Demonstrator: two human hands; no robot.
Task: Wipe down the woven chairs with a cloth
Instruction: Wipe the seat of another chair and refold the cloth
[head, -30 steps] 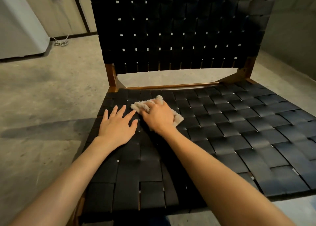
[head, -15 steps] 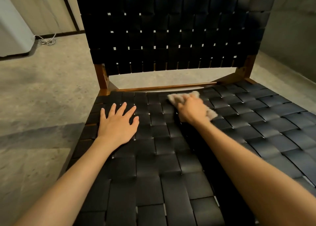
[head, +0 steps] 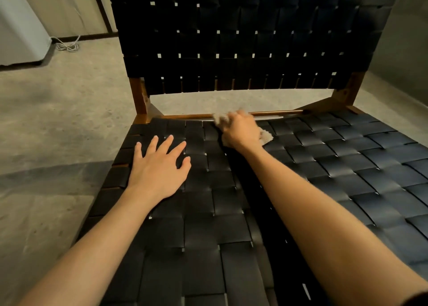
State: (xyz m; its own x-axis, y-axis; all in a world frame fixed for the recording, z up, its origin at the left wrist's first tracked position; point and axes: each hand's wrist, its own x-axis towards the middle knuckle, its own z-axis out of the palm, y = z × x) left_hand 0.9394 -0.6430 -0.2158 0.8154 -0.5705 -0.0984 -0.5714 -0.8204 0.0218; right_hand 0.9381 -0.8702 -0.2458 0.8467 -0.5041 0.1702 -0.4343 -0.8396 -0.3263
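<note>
The right hand [head: 240,129] has its fingers curled over the cloth [head: 266,137], pressing it down at the back edge of the seat [head: 347,166], right against the wooden rail [head: 278,113]. The left hand [head: 159,166] lies flat on the weave with fingers spread, just left of the cloth and nearer the person, holding nothing. The rail runs left to right and most of the seat lies to the cloth's right, so the next stroke probably goes rightward along the rail
</note>
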